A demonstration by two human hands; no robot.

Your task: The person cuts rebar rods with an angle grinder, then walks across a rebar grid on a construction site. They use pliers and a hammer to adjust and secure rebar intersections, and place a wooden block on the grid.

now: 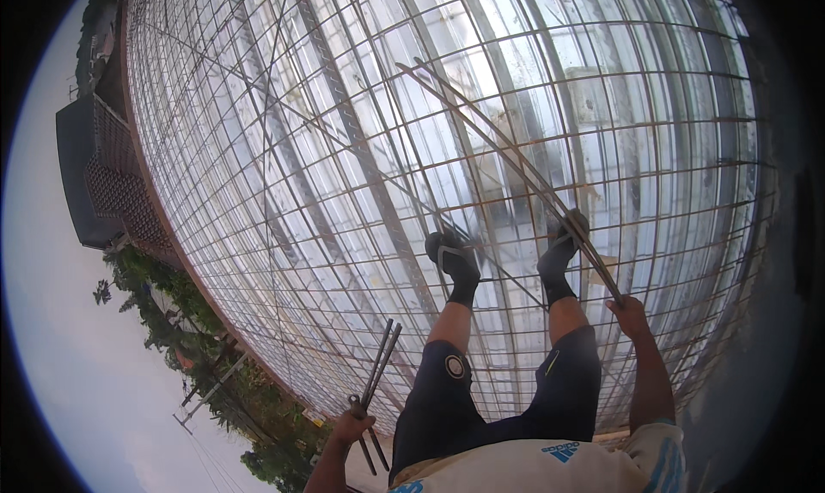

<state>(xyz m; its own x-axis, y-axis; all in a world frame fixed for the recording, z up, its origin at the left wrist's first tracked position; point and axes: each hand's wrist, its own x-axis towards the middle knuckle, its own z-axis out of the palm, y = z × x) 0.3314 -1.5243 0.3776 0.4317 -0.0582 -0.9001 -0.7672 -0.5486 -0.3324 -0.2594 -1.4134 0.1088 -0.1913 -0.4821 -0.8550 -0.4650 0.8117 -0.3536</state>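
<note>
My left hand (351, 427), at the lower left, is closed round a pair of short dark rods (380, 364) that stick out above and below the fist. A rounded metal tool end, like the head of pincers (354, 402), also shows at that hand. On the right, my right hand (632, 316) grips the near ends of long thin steel rebars (507, 152). These slope away up and to the left over the mesh, passing across my right foot. How many bars lie together near the hand is hard to tell.
A rusty rebar mesh (344, 153) lies over shiny ribbed metal decking (481, 50). My sandalled feet (455, 257) stand on it. Past the deck's curved left edge (176, 239) are a tiled roof (120, 179), trees (185, 330) and a utility pole (206, 390).
</note>
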